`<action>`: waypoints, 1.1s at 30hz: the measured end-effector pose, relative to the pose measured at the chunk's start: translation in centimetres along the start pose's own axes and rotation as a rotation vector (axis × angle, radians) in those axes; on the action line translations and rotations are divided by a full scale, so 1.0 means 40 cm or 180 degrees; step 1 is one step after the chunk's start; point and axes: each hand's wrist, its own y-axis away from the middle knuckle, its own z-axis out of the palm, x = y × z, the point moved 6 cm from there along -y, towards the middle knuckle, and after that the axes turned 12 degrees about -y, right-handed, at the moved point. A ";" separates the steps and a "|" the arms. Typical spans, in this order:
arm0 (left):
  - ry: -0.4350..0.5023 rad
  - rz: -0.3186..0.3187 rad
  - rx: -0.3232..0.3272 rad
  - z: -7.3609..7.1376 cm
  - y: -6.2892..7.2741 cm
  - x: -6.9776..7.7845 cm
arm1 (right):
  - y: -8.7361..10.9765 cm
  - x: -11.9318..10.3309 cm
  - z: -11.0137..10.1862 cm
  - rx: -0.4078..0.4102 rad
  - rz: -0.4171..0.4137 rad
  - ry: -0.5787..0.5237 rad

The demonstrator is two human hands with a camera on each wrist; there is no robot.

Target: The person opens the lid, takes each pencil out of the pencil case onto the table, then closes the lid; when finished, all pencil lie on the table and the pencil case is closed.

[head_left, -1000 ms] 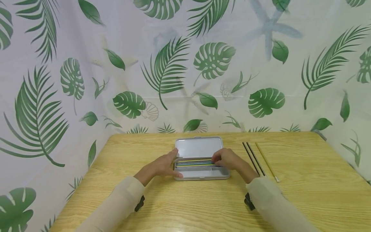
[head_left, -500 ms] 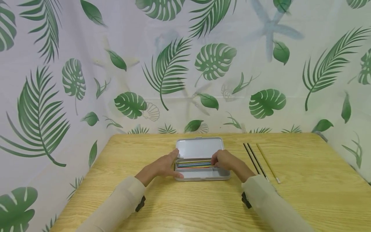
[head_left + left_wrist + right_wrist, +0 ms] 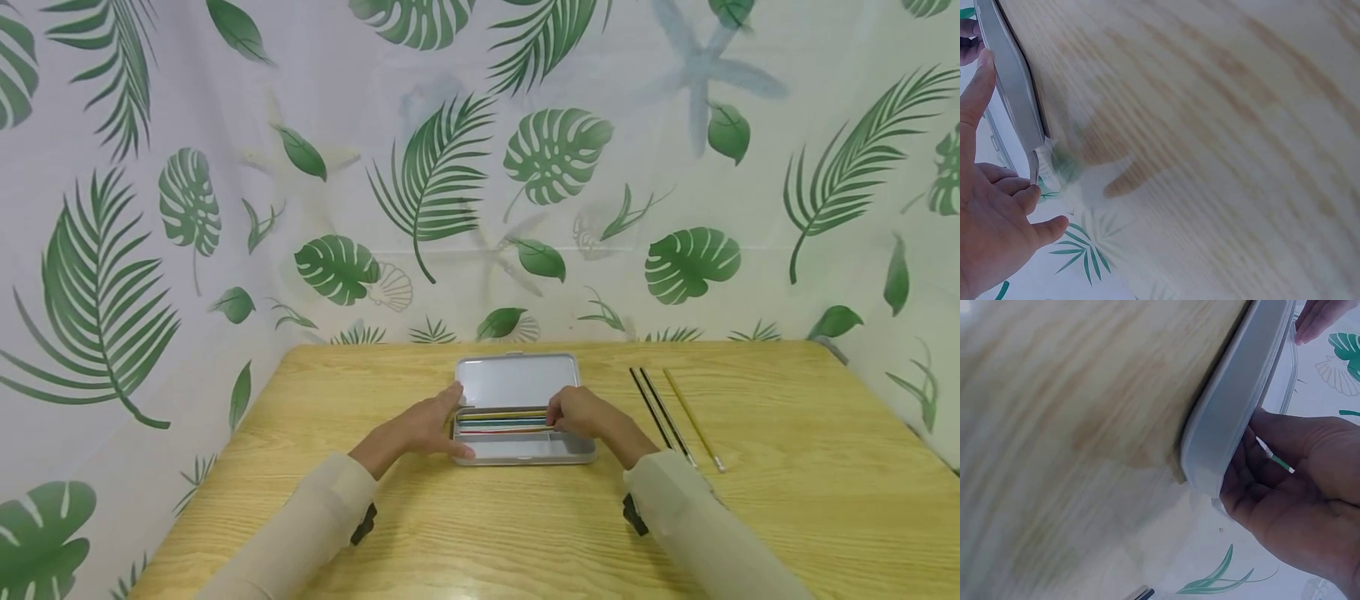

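A grey pencil case lies on the table with its lid folded back toward the wall. Several coloured pencils lie side by side in its rear compartment; the narrow front one shows bare grey. My left hand spans the case's left end, thumb on the front rim and fingertips by the lid's hinge side. With curled fingers, my right hand reaches into the right end and pinches at the pencils, covering their ends. The right wrist view shows a green and white pencil between its thumb and fingers.
Two dark pencils and a yellow pencil with a white end lie on the wooden table right of the case, close by my right forearm. A leaf-patterned cloth hangs behind the table and along its sides.
The pencils in the case have shifted, with a red one now showing along the front of the row. My right hand has moved slightly down and its forearm left. The left hand stays put.
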 end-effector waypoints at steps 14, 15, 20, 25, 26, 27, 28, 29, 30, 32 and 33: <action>0.0010 0.0039 -0.0006 -0.004 -0.003 0.001 | -0.004 0.001 0.006 -0.0076 0.0031 0.0007; 0.0006 0.0040 -0.0011 -0.004 -0.002 0.001 | -0.003 0.000 0.005 -0.0070 0.0028 -0.0026; 0.0000 0.0043 -0.0012 -0.003 -0.002 0.001 | 0.007 0.003 -0.001 0.0002 0.0046 -0.0169; 0.0030 0.0056 -0.0024 -0.002 -0.002 0.004 | 0.018 0.015 -0.013 0.0112 -0.0011 -0.0381; 0.0031 0.0048 -0.0025 -0.001 -0.002 0.004 | 0.021 0.018 -0.017 0.0126 -0.0058 -0.0415; 0.0022 0.0042 -0.0021 0.000 -0.003 0.003 | 0.025 0.020 -0.022 0.0132 -0.0107 -0.0445; 0.0014 0.0034 -0.0016 0.001 -0.004 0.002 | 0.029 0.022 -0.028 0.0136 -0.0167 -0.0454; 0.0008 0.0026 -0.0016 0.002 -0.004 0.001 | 0.033 0.025 -0.035 0.0148 -0.0228 -0.0453; 0.0001 0.0022 -0.0009 0.002 -0.005 0.000 | 0.038 0.028 -0.042 0.0153 -0.0279 -0.0451; -0.0013 0.0021 0.0001 0.002 -0.006 -0.001 | 0.051 0.033 -0.059 0.0162 -0.0385 -0.0471; -0.0011 0.0021 0.0000 0.001 -0.006 -0.001 | 0.057 0.035 -0.068 0.0178 -0.0427 -0.0471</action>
